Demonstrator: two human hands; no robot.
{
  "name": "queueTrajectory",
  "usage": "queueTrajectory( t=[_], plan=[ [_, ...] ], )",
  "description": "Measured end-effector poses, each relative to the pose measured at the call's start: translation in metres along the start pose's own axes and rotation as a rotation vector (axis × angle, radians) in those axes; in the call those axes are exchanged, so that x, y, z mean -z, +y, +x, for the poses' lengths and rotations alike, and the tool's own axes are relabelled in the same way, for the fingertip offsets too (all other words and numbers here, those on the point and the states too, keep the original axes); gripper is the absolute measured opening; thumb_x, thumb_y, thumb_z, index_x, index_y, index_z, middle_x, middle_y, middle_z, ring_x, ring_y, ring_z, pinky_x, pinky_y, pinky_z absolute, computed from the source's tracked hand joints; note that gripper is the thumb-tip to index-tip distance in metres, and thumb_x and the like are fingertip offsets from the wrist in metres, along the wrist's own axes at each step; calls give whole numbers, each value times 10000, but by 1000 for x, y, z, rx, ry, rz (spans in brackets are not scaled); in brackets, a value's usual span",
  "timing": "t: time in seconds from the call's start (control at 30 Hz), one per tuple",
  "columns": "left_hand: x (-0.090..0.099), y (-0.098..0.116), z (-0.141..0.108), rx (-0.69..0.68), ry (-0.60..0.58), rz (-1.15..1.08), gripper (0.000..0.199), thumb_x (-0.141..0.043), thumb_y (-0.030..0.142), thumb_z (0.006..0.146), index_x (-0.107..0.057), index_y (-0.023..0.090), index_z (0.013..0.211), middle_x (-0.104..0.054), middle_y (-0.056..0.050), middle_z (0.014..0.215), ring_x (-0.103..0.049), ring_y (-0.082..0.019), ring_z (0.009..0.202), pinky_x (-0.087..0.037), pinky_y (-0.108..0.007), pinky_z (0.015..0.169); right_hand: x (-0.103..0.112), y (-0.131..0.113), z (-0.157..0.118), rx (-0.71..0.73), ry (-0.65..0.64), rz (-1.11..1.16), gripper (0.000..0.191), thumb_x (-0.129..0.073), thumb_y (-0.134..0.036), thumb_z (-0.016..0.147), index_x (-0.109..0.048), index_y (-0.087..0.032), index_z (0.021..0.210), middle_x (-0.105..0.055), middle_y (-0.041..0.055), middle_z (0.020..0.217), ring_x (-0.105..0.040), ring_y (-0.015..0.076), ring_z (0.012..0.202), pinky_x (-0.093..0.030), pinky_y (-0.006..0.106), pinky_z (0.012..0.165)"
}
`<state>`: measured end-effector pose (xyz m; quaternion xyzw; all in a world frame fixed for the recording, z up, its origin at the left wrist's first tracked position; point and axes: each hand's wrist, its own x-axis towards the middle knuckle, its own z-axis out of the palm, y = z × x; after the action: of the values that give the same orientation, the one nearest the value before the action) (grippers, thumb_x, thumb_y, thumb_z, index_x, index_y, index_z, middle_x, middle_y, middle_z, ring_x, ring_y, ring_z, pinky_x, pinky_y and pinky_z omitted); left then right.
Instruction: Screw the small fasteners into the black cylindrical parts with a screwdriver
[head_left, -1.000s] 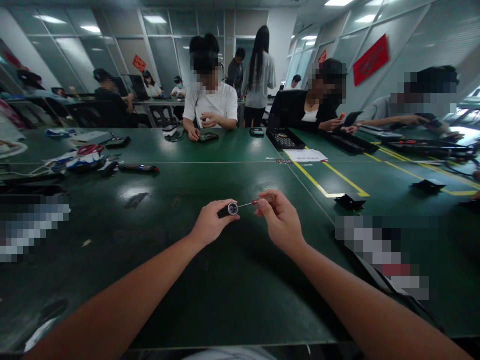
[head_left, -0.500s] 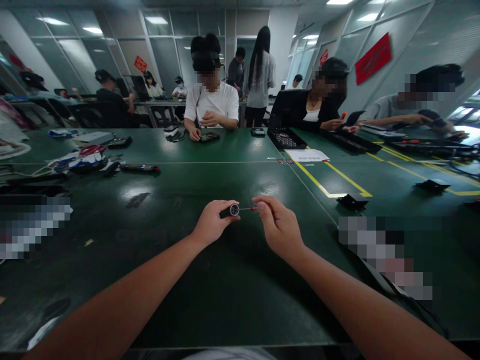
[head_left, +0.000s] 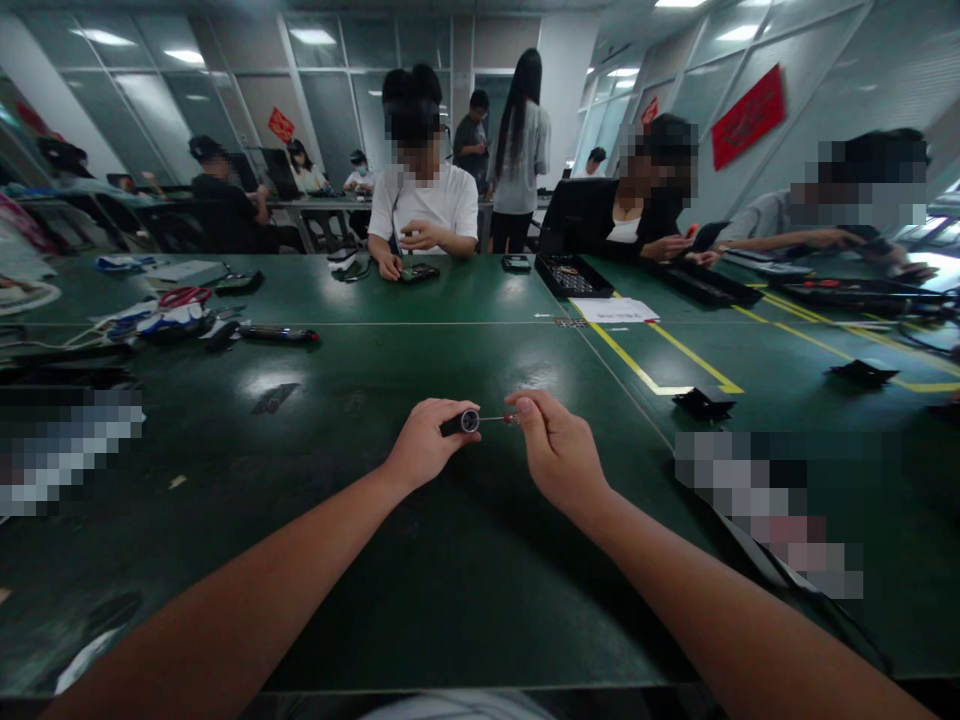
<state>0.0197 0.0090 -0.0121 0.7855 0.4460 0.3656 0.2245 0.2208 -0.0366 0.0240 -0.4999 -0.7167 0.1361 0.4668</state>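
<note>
Over the green table, my left hand [head_left: 429, 443] grips a small black cylindrical part [head_left: 470, 420] between thumb and fingers. Its round end, with a silvery ring, faces me; the rest is hidden by the fingers. To its right, my right hand [head_left: 561, 445] pinches the red handle of a small screwdriver [head_left: 495, 418]. The thin metal shaft points left, level, and its tip meets the side of the cylinder or lies very near it. Both hands are closed and raised a little above the tabletop.
A pen-like black tool [head_left: 279, 334] lies at the left, near a pile of gloves and cables [head_left: 176, 312]. Small black brackets [head_left: 705, 402] sit at the right, beyond a blurred-out sheet [head_left: 765, 510]. Across the green table [head_left: 465, 600], a co-worker in white [head_left: 424, 210] handles a small device.
Both hands stay in nearly the same place. The cylinder's end face has turned slightly, and the right fingers have shifted a little on the screwdriver handle.
</note>
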Motion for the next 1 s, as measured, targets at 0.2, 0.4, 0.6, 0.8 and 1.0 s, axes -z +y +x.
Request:
queueTrajectory(
  t=[0.2,0.4,0.6,0.8,1.0],
  plan=[
    [0,-1,0,23,28,-17,345,-798,263,816,-712,295,1148,-733,-27,1121,-633,-256,1088,-457,-450,989,0,1,1,-17,-11,-23,253,-402,-296,1008,-597,-234,1156,-719,61,905,-667,224,753,-449,348,691],
    [0,-3,0,3,14,-6,332,-793,268,822,-717,295,1144,-736,-22,1121,-632,-255,1083,-448,-449,989,2,-1,2,-74,-47,-13,270,-384,-368,1027,-612,-244,1100,-705,32,823,-644,207,671,-408,330,621],
    [-1,-6,0,-1,22,-10,347,-785,290,831,-706,297,1169,-731,-26,1131,-630,-252,1090,-451,-438,984,-2,2,0,-27,-7,79,239,-473,-312,990,-525,-232,1210,-698,40,861,-687,223,782,-480,358,712],
    [0,0,0,-14,17,38,334,-804,284,813,-713,288,1135,-743,-24,1116,-636,-258,1069,-424,-465,1005,-3,6,3,-92,33,181,197,-521,-402,983,-622,-236,1015,-722,41,853,-687,206,777,-504,356,730],
    [3,3,-2,-75,-19,34,336,-793,258,826,-704,282,1148,-733,-25,1175,-625,-257,1136,-331,-516,1108,-14,28,15,-483,121,634,331,-550,-541,922,-594,-226,832,-609,4,657,-585,178,600,-528,358,646]
  ],
)
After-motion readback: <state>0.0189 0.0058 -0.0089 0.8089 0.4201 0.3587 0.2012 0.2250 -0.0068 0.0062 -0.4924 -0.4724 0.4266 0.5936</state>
